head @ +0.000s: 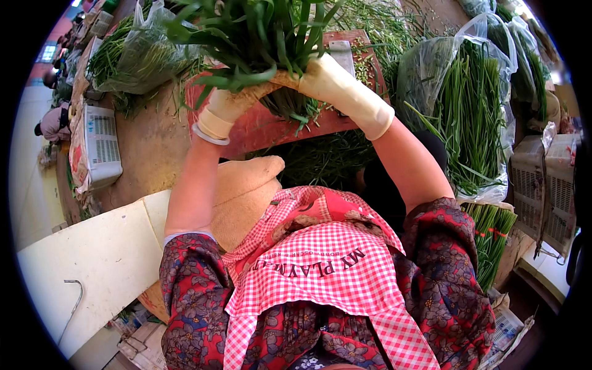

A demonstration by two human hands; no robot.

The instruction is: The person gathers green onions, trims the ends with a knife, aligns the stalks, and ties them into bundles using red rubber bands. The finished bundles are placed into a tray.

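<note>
Both my hands, in stained whitish rubber gloves, are closed around a thick bunch of leafy green stalks [273, 37], which look like garlic chives. My left hand [236, 101] grips it from the left side, its fingers partly hidden by drooping leaves. My right hand [323, 81] wraps it from the right. The leaves fan out away from me, and the stalk ends [284, 102] point down toward a red board [249, 132]. A flat metal piece [343, 55] lies on the board beside my right glove, among short cut stem bits [365, 60].
Clear plastic bags of green stalks [471, 106] stand at right, above banded bundles [490, 236]. Another bagged heap [143, 60] lies far left, near a white plastic crate [101, 143]. Loose greens [328, 159] lie below the board. A person [55, 124] bends at far left.
</note>
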